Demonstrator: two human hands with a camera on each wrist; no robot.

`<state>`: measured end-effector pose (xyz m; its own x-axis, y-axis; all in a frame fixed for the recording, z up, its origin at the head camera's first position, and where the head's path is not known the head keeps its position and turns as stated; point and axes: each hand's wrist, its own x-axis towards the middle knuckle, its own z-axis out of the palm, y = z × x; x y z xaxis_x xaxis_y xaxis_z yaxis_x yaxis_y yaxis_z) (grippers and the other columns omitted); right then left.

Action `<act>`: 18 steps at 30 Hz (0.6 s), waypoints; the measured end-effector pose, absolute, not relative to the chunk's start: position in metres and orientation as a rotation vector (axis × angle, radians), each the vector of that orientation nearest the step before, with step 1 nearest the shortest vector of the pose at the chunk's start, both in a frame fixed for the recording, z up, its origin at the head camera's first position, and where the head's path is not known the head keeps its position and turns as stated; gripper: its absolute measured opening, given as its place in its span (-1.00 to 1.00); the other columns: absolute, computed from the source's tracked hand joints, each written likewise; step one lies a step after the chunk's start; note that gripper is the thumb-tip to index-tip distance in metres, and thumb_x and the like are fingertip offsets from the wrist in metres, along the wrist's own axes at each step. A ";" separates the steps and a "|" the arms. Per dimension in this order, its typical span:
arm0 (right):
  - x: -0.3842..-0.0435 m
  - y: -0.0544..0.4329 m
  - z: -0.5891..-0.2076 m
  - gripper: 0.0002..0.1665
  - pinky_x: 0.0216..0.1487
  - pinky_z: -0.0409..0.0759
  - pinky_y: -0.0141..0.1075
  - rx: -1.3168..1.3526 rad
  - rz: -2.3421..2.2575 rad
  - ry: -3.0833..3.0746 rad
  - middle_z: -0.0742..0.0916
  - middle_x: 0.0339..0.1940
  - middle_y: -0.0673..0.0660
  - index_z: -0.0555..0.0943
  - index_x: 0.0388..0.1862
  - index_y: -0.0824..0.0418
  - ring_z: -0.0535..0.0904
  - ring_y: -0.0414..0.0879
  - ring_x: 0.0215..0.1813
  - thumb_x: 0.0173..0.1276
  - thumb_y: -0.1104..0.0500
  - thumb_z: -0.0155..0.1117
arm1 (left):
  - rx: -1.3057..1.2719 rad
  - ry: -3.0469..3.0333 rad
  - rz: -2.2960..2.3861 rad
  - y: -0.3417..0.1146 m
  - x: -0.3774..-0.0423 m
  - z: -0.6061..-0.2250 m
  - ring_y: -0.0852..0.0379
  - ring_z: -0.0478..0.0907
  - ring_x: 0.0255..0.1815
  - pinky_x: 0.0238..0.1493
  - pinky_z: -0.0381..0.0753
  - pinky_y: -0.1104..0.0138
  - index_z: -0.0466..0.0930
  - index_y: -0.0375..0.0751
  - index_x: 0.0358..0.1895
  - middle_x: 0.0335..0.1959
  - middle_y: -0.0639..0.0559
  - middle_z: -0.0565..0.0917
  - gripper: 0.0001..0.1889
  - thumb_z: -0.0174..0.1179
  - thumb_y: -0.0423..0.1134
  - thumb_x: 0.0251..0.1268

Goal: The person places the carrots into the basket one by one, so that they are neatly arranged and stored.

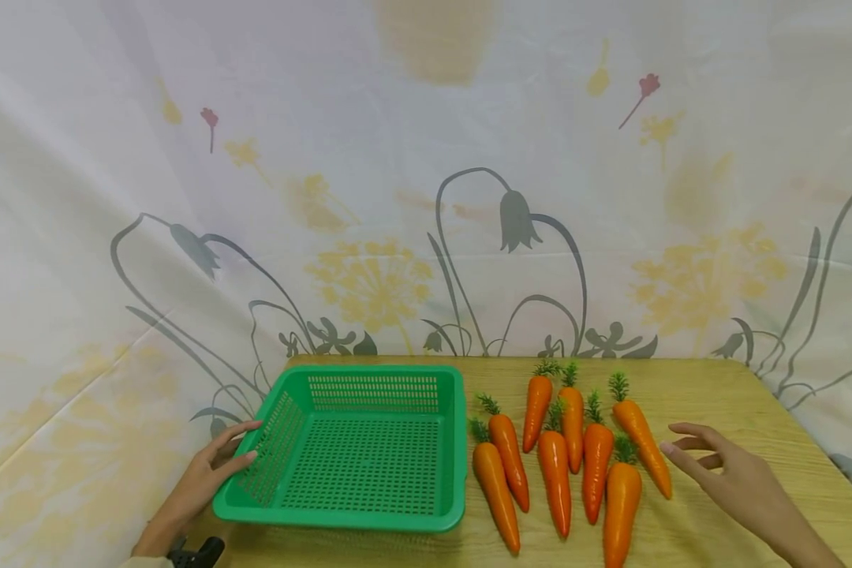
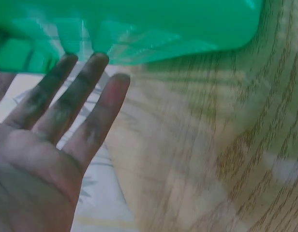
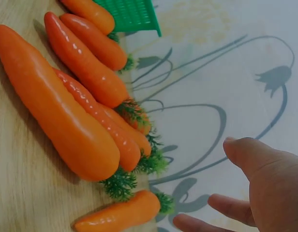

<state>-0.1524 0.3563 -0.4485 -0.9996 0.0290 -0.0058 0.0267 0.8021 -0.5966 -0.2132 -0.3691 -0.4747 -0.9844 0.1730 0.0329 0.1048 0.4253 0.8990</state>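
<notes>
The basket (image 1: 341,517) is open on top, so a hand could go in from above. Its sides block the way along the table (image 1: 724,390). The left hand (image 1: 206,473) fills the space at its left side. The carrots (image 1: 554,473) lie close, with thin gaps. One carrot lies between the right hand (image 1: 741,481) and the rest. Cloth (image 1: 405,197) blocks the back.

A basket (image 1: 341,518) is standing left on the desk (image 1: 717,394); eight carrots (image 1: 599,473) are lying to its right. The left fingers (image 1: 236,465) are touching the basket's left side; the right fingers (image 1: 687,465) are hovering beside the rightmost carrot (image 1: 641,443). A sheet (image 1: 397,126) is hanging behind.
</notes>
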 end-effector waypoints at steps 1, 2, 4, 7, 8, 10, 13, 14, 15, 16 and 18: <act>-0.153 0.356 -0.449 -0.21 -0.32 0.71 -0.08 -0.052 1.002 -2.982 0.67 0.20 0.41 0.39 0.47 0.34 0.71 0.14 -0.06 0.60 -0.25 0.08 | 0.268 2.596 1.637 -0.370 -0.213 -0.476 -0.54 0.09 0.52 0.28 0.49 -0.24 0.20 -0.15 0.59 0.59 -0.31 0.15 -0.41 0.10 -0.15 0.63; -0.153 0.356 -0.450 -0.21 -0.33 0.71 -0.12 -0.058 1.020 -2.986 0.66 0.20 0.40 0.39 0.48 0.34 0.71 0.12 -0.06 0.60 -0.25 0.09 | 0.284 2.589 1.644 -0.371 -0.213 -0.477 -0.54 0.08 0.52 0.28 0.48 -0.25 0.19 -0.16 0.59 0.58 -0.25 0.15 -0.41 0.09 -0.17 0.63; -0.154 0.356 -0.452 -0.19 -0.34 0.71 -0.18 -0.073 1.075 -2.995 0.65 0.22 0.41 0.37 0.50 0.33 0.71 0.09 -0.05 0.60 -0.25 0.08 | 0.305 2.569 1.661 -0.373 -0.213 -0.479 -0.55 0.04 0.53 0.29 0.45 -0.29 0.19 -0.15 0.60 0.57 -0.09 0.16 -0.42 0.09 -0.19 0.63; -0.156 0.356 -0.454 -0.17 -0.31 0.73 -0.23 -0.095 1.168 -3.005 0.64 0.25 0.41 0.34 0.52 0.33 0.70 0.07 -0.02 0.60 -0.26 0.07 | 0.341 2.500 1.694 -0.376 -0.213 -0.481 -0.58 -0.09 0.55 0.31 0.35 -0.39 0.15 -0.14 0.61 0.57 0.01 0.12 -0.40 0.08 -0.25 0.62; -0.157 0.356 -0.455 -0.16 -0.29 0.74 -0.23 -0.100 1.206 -3.006 0.63 0.26 0.41 0.32 0.53 0.34 0.70 0.07 -0.01 0.60 -0.26 0.07 | 0.353 2.469 1.701 -0.378 -0.213 -0.481 -0.60 -0.15 0.55 0.31 0.30 -0.44 0.12 -0.14 0.62 0.60 -0.03 0.07 -0.38 0.08 -0.28 0.62; -0.159 0.357 -0.458 -0.16 -0.26 0.75 -0.23 -0.104 1.267 -3.005 0.62 0.27 0.42 0.31 0.54 0.34 0.69 0.06 -0.01 0.61 -0.26 0.07 | 0.374 2.417 1.711 -0.380 -0.214 -0.482 -0.63 -0.28 0.56 0.31 0.17 -0.53 0.08 -0.15 0.64 0.65 -0.18 -0.07 -0.36 0.07 -0.31 0.61; -0.161 0.357 -0.462 -0.15 -0.25 0.75 -0.22 -0.105 1.326 -3.001 0.62 0.26 0.41 0.31 0.54 0.36 0.69 0.02 -0.03 0.61 -0.25 0.08 | 0.386 2.369 1.705 -0.383 -0.216 -0.483 -0.65 -0.41 0.55 0.30 0.03 -0.60 0.03 -0.13 0.65 0.66 -0.38 -0.29 -0.33 0.06 -0.33 0.60; -0.161 0.357 -0.464 -0.15 -0.25 0.75 -0.22 -0.114 1.344 -3.000 0.62 0.26 0.40 0.31 0.54 0.36 0.69 0.01 -0.03 0.60 -0.25 0.09 | 0.391 2.354 1.705 -0.384 -0.217 -0.483 -0.65 -0.43 0.55 0.31 0.01 -0.60 0.01 -0.12 0.66 0.65 -0.41 -0.33 -0.32 0.06 -0.34 0.60; -0.162 0.357 -0.465 -0.15 -0.26 0.75 -0.22 -0.114 1.346 -3.001 0.63 0.25 0.40 0.31 0.53 0.36 0.69 0.00 -0.04 0.60 -0.25 0.10 | 0.395 2.344 1.705 -0.385 -0.217 -0.484 -0.64 -0.45 0.55 0.31 0.00 -0.60 0.01 -0.11 0.66 0.65 -0.41 -0.34 -0.31 0.06 -0.35 0.60; -0.162 0.357 -0.467 -0.14 -0.26 0.75 -0.22 -0.116 1.349 -3.000 0.63 0.25 0.40 0.31 0.53 0.37 0.68 -0.01 -0.05 0.59 -0.25 0.10 | 0.396 2.335 1.707 -0.386 -0.218 -0.484 -0.64 -0.46 0.55 0.31 -0.01 -0.60 0.00 -0.10 0.67 0.65 -0.41 -0.36 -0.30 0.07 -0.36 0.59; -0.164 0.357 -0.470 -0.15 -0.29 0.74 -0.22 -0.113 1.337 -2.996 0.64 0.23 0.38 0.34 0.51 0.37 0.68 -0.03 -0.07 0.58 -0.25 0.12 | 0.411 2.322 1.709 -0.387 -0.219 -0.485 -0.63 -0.47 0.55 0.32 -0.02 -0.60 -0.02 -0.11 0.67 0.65 -0.42 -0.37 -0.29 0.07 -0.37 0.59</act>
<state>-0.1643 0.3567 -0.4696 -0.9878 0.0051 -0.1559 0.1194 0.6676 -0.7349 -0.2193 -0.3867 -0.4846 -0.9345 0.3556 -0.0183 0.0883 0.2812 0.9556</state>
